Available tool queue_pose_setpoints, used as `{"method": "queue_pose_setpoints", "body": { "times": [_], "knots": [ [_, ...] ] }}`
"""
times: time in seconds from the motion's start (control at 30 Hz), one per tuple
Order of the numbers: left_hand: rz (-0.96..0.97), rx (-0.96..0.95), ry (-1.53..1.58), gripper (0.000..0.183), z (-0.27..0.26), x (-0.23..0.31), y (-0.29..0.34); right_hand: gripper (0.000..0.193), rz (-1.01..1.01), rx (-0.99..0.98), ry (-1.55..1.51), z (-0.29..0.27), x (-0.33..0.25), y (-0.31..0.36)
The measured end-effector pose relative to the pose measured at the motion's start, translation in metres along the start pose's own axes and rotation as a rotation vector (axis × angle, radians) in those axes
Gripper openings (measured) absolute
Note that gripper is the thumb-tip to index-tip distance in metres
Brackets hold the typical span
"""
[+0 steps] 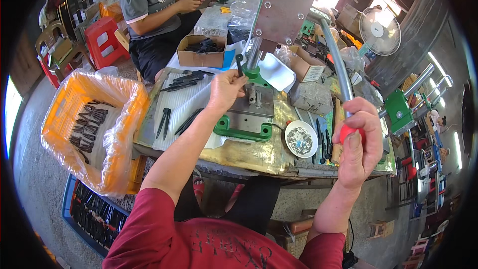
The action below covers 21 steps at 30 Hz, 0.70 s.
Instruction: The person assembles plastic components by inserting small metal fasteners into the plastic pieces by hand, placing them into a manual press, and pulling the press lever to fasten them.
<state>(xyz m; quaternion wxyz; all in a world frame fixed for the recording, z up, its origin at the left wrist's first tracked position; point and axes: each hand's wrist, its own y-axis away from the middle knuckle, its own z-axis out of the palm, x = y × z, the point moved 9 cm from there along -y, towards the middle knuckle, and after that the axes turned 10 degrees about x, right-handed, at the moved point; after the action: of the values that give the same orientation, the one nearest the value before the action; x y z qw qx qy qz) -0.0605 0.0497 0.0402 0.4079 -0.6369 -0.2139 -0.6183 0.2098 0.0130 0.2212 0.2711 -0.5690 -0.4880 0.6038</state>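
My left hand (226, 89) pinches a slim black part with a rounded end (239, 64), holding it upright beside the column of a green hand press (243, 133). The part's lower end is hidden by my fingers. My right hand (361, 142) is wrapped round the red knob (351, 133) at the end of the press's long steel lever (336, 55), which slopes down toward me. Under the press head a small metal fixture (255, 97) sits on the steel bed. Close to my left forearm, several black parts (186, 122) lie on white foam sheet (167, 142).
A white bowl of small metal pieces (300, 138) stands right of the press. An open carton of black parts (201, 52) is behind my left hand. A plastic-lined yellow crate (134, 102) stands at left. Across the table sits a co-worker (154, 15); a fan (379, 31) is far right.
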Motion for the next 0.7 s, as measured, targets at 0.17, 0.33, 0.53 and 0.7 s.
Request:
{"method": "queue_pose_setpoints", "body": {
  "times": [0.17, 0.33, 0.53, 0.7],
  "knots": [
    [-0.154, -0.088, 0.225, 0.013, -0.016, 0.004, 0.019, 0.056, 0.042, 0.099, -0.03, -0.008, -0.005, 0.001],
    [-0.233, -0.131, 0.257, 0.015, -0.034, 0.017, 0.05, 0.053, -0.016, 0.335, -0.177, -0.018, 0.006, 0.013],
    [-0.277, -0.571, 0.253, 0.013, -0.017, 0.025, 0.126, 0.022, 0.659, 0.29, -0.206, 0.022, 0.098, 0.115],
    [-0.43, -0.752, 0.263, 0.017, -0.014, 0.005, 0.173, 0.026, 1.034, -0.14, -0.64, 0.117, 0.09, 0.183]
  ]
}}
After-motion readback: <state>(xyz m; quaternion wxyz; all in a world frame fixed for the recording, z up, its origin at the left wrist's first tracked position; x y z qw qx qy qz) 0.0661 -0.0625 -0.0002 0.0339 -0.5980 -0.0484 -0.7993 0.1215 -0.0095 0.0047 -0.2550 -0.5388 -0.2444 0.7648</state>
